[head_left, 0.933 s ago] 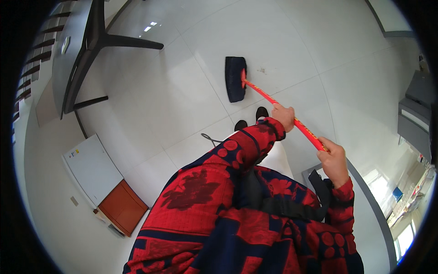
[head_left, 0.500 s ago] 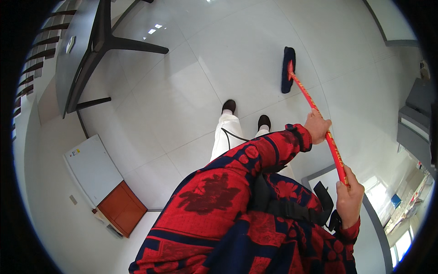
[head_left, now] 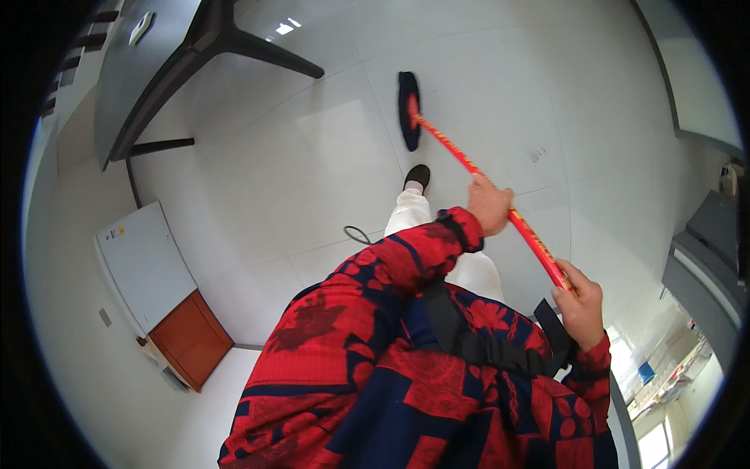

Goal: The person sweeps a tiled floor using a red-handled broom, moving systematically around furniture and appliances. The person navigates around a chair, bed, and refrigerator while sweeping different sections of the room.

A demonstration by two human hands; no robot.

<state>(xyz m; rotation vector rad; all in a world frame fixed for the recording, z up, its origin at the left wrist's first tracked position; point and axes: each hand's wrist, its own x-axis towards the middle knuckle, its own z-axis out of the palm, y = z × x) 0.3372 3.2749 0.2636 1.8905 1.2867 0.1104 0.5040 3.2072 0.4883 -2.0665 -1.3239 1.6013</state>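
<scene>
A flat mop (head_left: 457, 152) with a red handle reaches up and to the left across the floor. Its dark navy pad (head_left: 408, 111) lies on the pale tiles, a little ahead of my shoe (head_left: 418, 176). My left hand (head_left: 491, 205) is closed around the middle part of the handle. Lower down and to the right, my right hand (head_left: 580, 303) grips the handle's upper end. Both sleeves are red and navy patterned, and the left arm crosses in front of my body.
A dark table (head_left: 156, 74) with splayed legs stands at the upper left. Along the left wall is a white-and-brown cabinet (head_left: 191, 336). Grey furniture (head_left: 707, 270) stands at the right. Dark smudges (head_left: 537, 154) mark the floor right of the mop.
The mop pad has swept left across the floor, and the handle now slants more. Both hands have shifted left with it, still holding on. One shoe has dropped out of sight.
</scene>
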